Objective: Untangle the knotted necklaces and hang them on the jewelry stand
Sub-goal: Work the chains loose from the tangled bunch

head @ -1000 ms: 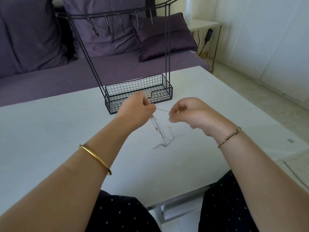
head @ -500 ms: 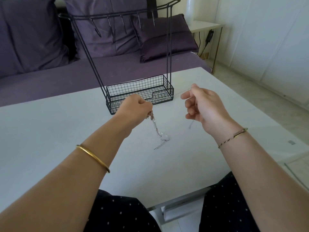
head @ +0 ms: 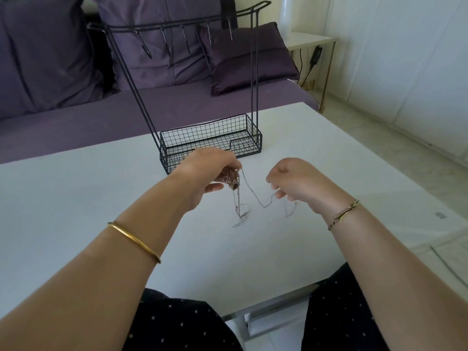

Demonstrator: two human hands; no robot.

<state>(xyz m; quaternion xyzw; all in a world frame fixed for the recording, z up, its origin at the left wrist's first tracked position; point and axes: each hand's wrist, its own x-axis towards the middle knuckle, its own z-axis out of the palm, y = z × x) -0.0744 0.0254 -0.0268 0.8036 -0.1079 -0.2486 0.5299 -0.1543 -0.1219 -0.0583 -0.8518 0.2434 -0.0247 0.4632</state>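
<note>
A thin, shiny silver chain (head: pixel 255 197) hangs in a droopy line between two hands over a smooth white desk (head: pixel 76 198). The left hand (head: pixel 205 173) is curled shut around a bunch of knotted necklaces (head: pixel 231 179), a small clump of silver and coppery chains with a dark bead-like bit at the bottom. More fine chain ends (head: pixel 240 216) dangle down from that clump, and their tips touch the desk in a little curly pile. The right hand (head: pixel 296 182) is closed too, pinching the other end of the thin chain with its fingertips. A short loose piece hangs below it.

Just behind the left hand stands the jewelry stand (head: pixel 210 140). It is made of thin black wire. Its bottom is a long mesh basket with square holes, and nothing shows inside it. Two tall wire legs go up to a top bar with a row of small hooks (head: pixel 186 39), and no necklace hangs there yet.

Both arms reach forward, bent a little. The left wrist wears a smooth gold bangle (head: pixel 134 241). The right wrist wears a thin twisted bracelet (head: pixel 343 214). Behind the desk is a purple sofa (head: pixel 76 117) with soft purple cushions (head: pixel 245 59).
</note>
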